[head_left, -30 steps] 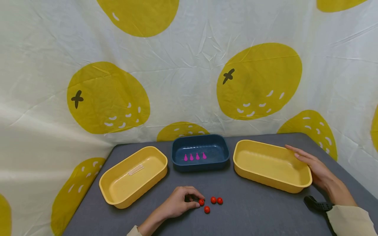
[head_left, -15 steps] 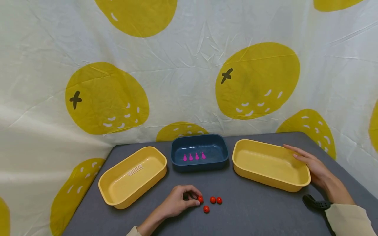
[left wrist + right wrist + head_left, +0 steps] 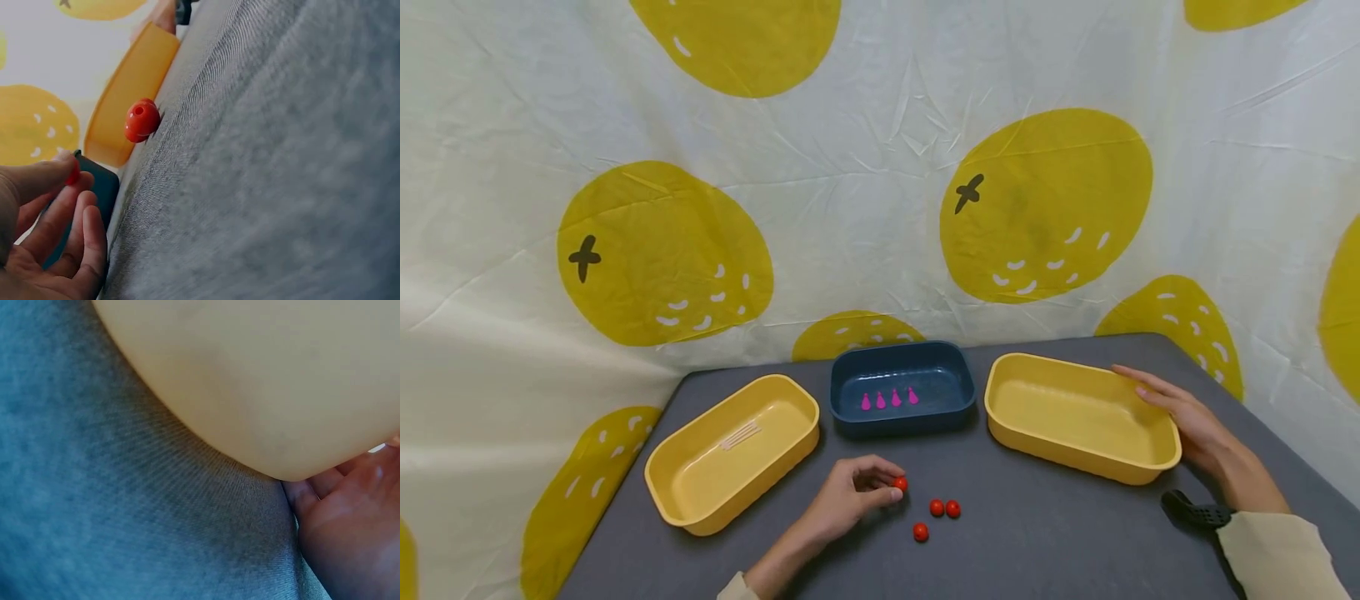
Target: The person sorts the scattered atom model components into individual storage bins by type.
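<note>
My left hand (image 3: 842, 500) pinches a red bead (image 3: 900, 484) between thumb and fingertips; in the left wrist view the held bead (image 3: 73, 174) is partly covered by the thumb. Several more round red beads lie close by on the grey cloth: a touching pair (image 3: 944, 508) and a single bead (image 3: 921, 532) nearer me. In the left wrist view a bead (image 3: 144, 119) shows a small hole. My right hand (image 3: 1198, 425) rests with extended fingers along the far right corner of the right yellow tray (image 3: 1060, 454). The right wrist view shows this hand (image 3: 350, 512) against the tray's outer wall.
A dark blue tray (image 3: 902, 427) at the back middle holds several pink drop-shaped pieces (image 3: 896, 397). The left yellow tray (image 3: 696, 442) contains several thin pale sticks (image 3: 741, 436). A black strap-like object (image 3: 1195, 511) is at my right wrist. A lemon-patterned curtain hangs behind the table.
The left hand has moved the pinched bead away from the other beads, slightly left and toward the blue tray. My right hand stays at its tray; the head view has shifted slightly.
</note>
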### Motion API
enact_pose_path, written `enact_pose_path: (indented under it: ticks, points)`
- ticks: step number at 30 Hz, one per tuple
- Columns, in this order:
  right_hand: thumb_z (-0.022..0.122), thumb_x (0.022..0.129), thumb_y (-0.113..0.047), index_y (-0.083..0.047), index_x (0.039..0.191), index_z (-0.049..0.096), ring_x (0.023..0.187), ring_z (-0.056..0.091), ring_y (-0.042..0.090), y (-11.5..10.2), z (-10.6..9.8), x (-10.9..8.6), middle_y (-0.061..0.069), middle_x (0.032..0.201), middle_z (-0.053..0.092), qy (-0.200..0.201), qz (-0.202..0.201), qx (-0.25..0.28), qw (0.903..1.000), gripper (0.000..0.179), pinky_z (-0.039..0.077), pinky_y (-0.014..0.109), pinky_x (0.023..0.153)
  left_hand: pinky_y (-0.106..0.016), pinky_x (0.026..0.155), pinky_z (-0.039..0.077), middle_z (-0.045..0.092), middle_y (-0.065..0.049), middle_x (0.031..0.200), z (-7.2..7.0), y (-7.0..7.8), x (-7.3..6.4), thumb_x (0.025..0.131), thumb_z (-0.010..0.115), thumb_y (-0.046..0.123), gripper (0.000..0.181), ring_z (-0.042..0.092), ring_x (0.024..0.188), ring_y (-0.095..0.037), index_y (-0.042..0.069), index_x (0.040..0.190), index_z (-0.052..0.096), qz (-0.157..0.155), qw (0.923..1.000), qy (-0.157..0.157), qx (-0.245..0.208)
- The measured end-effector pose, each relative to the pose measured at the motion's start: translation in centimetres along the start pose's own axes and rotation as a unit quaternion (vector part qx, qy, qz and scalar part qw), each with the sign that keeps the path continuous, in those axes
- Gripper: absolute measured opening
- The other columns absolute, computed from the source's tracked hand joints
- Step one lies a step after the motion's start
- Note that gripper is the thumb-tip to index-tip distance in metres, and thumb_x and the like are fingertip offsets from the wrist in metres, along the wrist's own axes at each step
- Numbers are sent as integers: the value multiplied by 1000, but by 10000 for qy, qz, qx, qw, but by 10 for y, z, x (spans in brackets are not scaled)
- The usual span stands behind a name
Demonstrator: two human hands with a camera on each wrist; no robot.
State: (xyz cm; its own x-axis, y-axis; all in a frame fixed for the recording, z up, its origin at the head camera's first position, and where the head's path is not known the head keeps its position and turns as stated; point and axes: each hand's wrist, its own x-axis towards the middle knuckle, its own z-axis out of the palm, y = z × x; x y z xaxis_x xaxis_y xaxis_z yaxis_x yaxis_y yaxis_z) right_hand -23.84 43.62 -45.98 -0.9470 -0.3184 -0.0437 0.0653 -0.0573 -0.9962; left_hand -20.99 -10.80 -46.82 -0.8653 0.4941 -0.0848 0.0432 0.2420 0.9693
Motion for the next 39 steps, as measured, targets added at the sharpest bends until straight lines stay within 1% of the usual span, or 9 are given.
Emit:
enact_pose_path:
  ticks: [6, 12, 17, 21, 28, 32, 35, 37, 39]
  points:
    - [37, 113, -19, -24, 164, 31, 117, 66, -2, 0, 1, -1, -32, 134, 60, 179, 26, -73, 9998, 51, 61, 28, 89, -25, 78, 58, 77, -2, 107, 2, 10, 9, 91, 80, 26, 30, 70, 95, -18, 11, 117, 77, 114, 9999, 44, 77]
    - [38, 113, -20, -24, 164, 31, 116, 66, -2, 1, 0, -2, -33, 133, 59, 238, 69, -128, 9996, 51, 61, 28, 89, -27, 80, 57, 77, 0, 108, 6, 24, 20, 93, 78, 32, 35, 68, 97, -19, 11, 121, 75, 236, 9996, 46, 137]
    - [37, 114, -19, -21, 165, 27, 118, 66, -1, 2, 0, -1, -31, 136, 59, 180, -26, -171, 9997, 53, 61, 29, 89, -29, 79, 58, 78, 1, 108, 14, 35, 32, 93, 78, 33, 36, 68, 93, -18, 11, 122, 75, 467, 9988, 57, 116]
    - [37, 113, -21, -20, 166, 25, 117, 66, -1, 2, 2, 1, -32, 135, 59, 190, -1, -241, 9995, 54, 61, 29, 89, -32, 78, 58, 78, 2, 107, 19, 43, 40, 93, 78, 32, 31, 67, 86, -15, 15, 119, 76, 569, 9983, 135, 67]
    - [39, 113, -23, -19, 166, 24, 117, 66, -3, 2, 6, 2, -34, 134, 58, 268, 15, -361, 9990, 55, 61, 28, 90, -45, 82, 59, 78, 2, 105, 25, 60, 54, 93, 78, 35, 32, 66, 88, -20, 18, 120, 76, 626, 9980, 76, -38]
    - [39, 113, -23, -19, 166, 24, 118, 65, -3, 2, 6, 1, -34, 134, 57, 278, 29, -409, 9988, 55, 60, 28, 90, -51, 83, 59, 77, 2, 105, 30, 66, 62, 93, 78, 33, 28, 65, 86, -17, 21, 118, 77, 701, 9975, 62, 31]
    - [40, 113, -24, -18, 166, 24, 118, 65, -4, 1, 6, 0, -34, 134, 56, 344, 66, -474, 9983, 55, 60, 28, 90, -47, 81, 60, 77, 1, 105, 34, 70, 68, 93, 78, 30, 25, 64, 83, -14, 22, 117, 77, 777, 9970, 15, 17]
    - [40, 113, -25, -18, 166, 23, 118, 65, -4, 0, 5, -1, -34, 134, 56, 369, 94, -476, 9981, 56, 60, 28, 90, -41, 78, 59, 76, -1, 106, 38, 73, 71, 94, 78, 29, 25, 64, 82, -15, 21, 117, 77, 800, 9968, -14, -11]
    - [40, 113, -24, -18, 166, 24, 118, 65, -3, 0, 4, -1, -34, 134, 57, 370, 99, -468, 9982, 56, 60, 28, 90, -35, 76, 57, 77, -1, 107, 41, 76, 76, 94, 77, 28, 26, 65, 84, -23, 19, 119, 77, 838, 9965, -70, -48]
